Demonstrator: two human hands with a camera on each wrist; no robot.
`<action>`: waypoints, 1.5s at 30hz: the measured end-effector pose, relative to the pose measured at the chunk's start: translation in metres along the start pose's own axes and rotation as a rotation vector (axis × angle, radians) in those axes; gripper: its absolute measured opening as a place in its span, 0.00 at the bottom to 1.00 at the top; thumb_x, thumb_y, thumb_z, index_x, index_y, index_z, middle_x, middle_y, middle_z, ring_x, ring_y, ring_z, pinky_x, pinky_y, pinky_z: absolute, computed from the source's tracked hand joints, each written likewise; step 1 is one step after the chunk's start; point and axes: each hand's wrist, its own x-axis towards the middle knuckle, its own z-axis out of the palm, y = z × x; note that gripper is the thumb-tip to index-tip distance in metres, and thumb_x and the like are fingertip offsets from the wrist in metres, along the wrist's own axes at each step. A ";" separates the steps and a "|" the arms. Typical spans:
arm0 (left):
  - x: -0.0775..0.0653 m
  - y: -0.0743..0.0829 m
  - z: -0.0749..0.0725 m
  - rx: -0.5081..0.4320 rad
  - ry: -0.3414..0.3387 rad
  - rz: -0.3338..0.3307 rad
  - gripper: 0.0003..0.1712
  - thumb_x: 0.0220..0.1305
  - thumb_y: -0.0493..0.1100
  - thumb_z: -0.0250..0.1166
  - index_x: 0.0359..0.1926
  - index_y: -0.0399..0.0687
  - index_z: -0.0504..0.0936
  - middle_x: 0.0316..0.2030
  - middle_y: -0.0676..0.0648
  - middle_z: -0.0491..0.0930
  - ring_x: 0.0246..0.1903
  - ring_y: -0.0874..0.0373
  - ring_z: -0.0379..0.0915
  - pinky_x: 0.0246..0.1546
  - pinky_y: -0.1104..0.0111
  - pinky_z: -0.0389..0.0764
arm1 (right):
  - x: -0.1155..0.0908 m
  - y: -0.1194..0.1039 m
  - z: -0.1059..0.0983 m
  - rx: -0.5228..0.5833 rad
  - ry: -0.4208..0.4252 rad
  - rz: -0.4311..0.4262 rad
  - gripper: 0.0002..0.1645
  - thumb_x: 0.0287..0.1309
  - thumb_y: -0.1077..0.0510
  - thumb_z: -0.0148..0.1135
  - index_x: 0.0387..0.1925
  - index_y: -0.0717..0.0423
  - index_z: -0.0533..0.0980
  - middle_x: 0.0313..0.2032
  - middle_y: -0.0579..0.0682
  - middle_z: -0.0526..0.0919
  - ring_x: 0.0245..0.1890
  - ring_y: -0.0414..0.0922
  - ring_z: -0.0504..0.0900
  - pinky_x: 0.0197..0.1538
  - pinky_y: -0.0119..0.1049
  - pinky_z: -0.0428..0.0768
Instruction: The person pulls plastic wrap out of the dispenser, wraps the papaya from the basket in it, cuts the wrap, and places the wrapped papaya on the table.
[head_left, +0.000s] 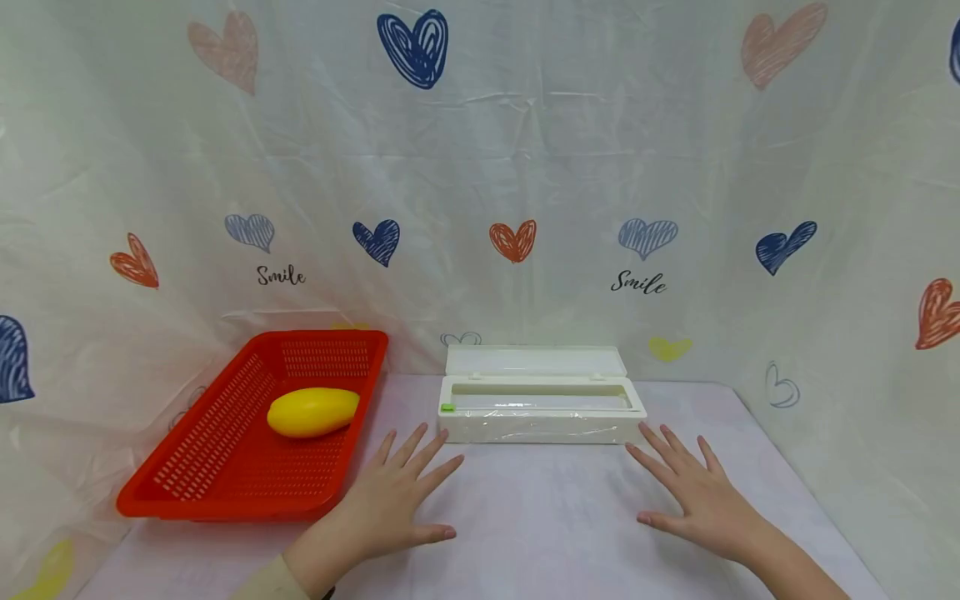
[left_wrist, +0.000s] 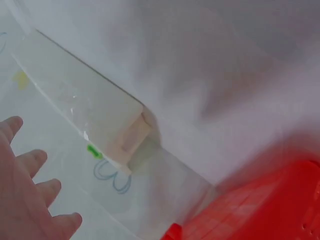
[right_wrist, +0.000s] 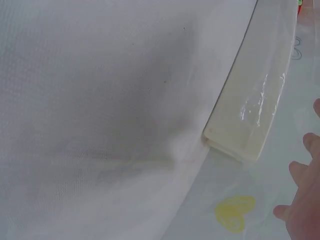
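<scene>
Left hand [head_left: 390,504], right hand [head_left: 699,504]: fingers spread wide, holding nothing. Box [head_left: 540,430] 12 o'clock, lid [head_left: 536,362] up; basket [head_left: 225,508] 10 o'clock, yellow fruit [head_left: 310,413] inside. Risk: left swing could jolt basket, roll fruit; box bump could drop lid.

The left hand [left_wrist: 25,202] reaches in with its fingers spread apart, their tips clear of a long white box [left_wrist: 80,95] lying beyond them, with a small green piece [left_wrist: 94,151] on the edge nearer the fingers. Between the fingertips and the box's near end shows a blue heart outline [left_wrist: 120,185]; farther from the fingers, past that end, sits a red basket [left_wrist: 260,205], partly in view and blurred.
</scene>
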 end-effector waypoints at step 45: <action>0.070 -0.005 0.037 -1.034 0.284 -0.495 0.22 0.57 0.40 0.72 0.51 0.42 0.76 0.49 0.41 0.79 0.51 0.41 0.75 0.50 0.52 0.78 | 0.023 0.021 0.024 0.736 0.032 0.530 0.31 0.59 0.55 0.67 0.59 0.64 0.68 0.58 0.64 0.73 0.59 0.63 0.68 0.60 0.64 0.63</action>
